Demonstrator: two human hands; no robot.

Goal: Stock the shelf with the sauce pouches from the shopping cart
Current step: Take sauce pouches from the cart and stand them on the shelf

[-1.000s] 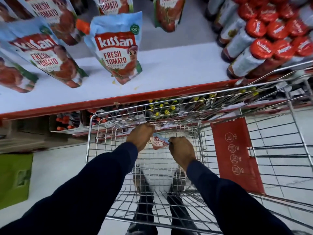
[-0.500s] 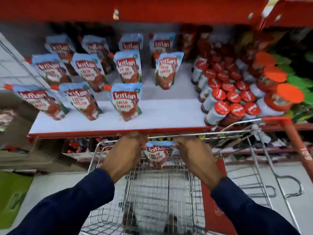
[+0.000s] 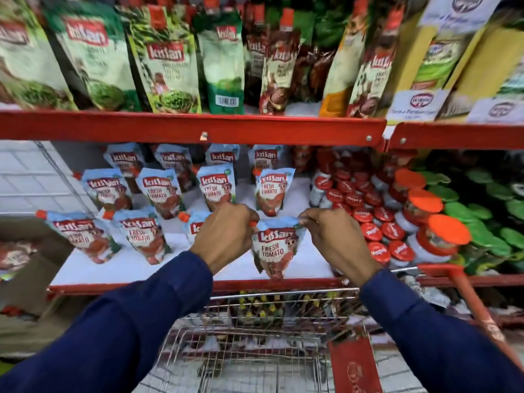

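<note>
A light-blue Kissan Fresh Tomato sauce pouch (image 3: 276,248) hangs upright over the front of the white shelf (image 3: 119,268). My left hand (image 3: 224,234) pinches its top left corner by the orange spout. My right hand (image 3: 331,239) pinches its top right corner. Several matching pouches (image 3: 158,191) stand in rows on the shelf behind and to the left. The wire shopping cart (image 3: 255,344) sits below my arms, its inside mostly hidden.
Red-capped sauce bottles (image 3: 371,217) and orange-lidded jars (image 3: 433,236) crowd the shelf's right side. A red shelf edge (image 3: 198,129) runs overhead, carrying green and brown pouches (image 3: 167,66). The cart's red handle (image 3: 470,302) slants at the right.
Both hands lifted the pouch out of the cart and up to shelf height. The view tilted up from the cart to the shelves.
</note>
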